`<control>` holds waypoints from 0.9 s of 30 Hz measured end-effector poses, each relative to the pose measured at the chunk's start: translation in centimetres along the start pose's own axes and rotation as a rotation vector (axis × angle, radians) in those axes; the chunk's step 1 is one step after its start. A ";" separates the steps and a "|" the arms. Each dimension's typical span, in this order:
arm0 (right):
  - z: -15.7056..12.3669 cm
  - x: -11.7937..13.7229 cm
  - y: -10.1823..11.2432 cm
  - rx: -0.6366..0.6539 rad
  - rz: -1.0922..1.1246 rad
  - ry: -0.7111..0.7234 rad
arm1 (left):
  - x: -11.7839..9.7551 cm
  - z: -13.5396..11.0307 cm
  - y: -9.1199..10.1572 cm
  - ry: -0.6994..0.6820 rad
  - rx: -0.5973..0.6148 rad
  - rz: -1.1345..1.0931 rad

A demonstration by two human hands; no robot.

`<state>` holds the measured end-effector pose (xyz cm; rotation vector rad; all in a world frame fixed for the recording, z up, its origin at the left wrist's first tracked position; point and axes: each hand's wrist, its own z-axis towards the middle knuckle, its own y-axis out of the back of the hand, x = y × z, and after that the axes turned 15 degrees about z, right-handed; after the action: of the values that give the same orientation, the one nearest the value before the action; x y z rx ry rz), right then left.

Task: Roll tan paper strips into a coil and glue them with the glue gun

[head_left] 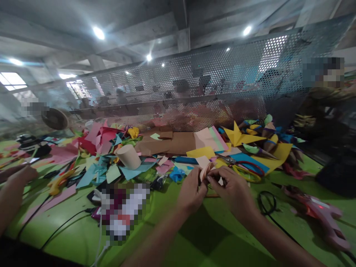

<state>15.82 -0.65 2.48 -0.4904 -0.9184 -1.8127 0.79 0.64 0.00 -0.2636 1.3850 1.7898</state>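
Both my hands meet over the green table [194,237] a little right of centre. My left hand [191,191] and my right hand [232,191] pinch a small folded piece of pale pink paper [205,170] between their fingertips. The paper stands up slightly above the fingers. Scissors with red and yellow handles [246,168] lie just behind my right hand. A beige paper roll [128,156] lies further left among the scraps.
Heaps of coloured paper scraps [97,148] and brown card [167,144] cover the back of the table. A pink glue gun [324,218] with a black cable [267,203] lies at the right. Another person's arm [13,185] reaches in at the left. A perforated metal screen [194,81] stands behind.
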 end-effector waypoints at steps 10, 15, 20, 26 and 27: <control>-0.2 -0.2 -0.3 -0.005 -0.021 -0.055 | -0.2 0.1 0.0 0.027 -0.013 -0.086; -0.2 -0.4 -0.4 -0.008 -0.013 -0.056 | -0.2 0.1 -0.1 0.031 -0.025 -0.102; -0.3 -0.7 -0.4 0.021 -0.013 -0.082 | -0.1 0.1 0.0 0.046 0.000 -0.037; -0.5 -0.9 -0.5 0.033 -0.024 -0.072 | -0.1 0.2 0.0 0.057 0.005 0.125; -0.5 -0.9 -0.5 0.034 -0.027 -0.066 | -0.1 0.2 0.0 0.056 0.003 0.151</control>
<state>15.79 -0.38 1.36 -0.5213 -1.0042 -1.8111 0.92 0.83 0.12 -0.2142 1.4805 1.9164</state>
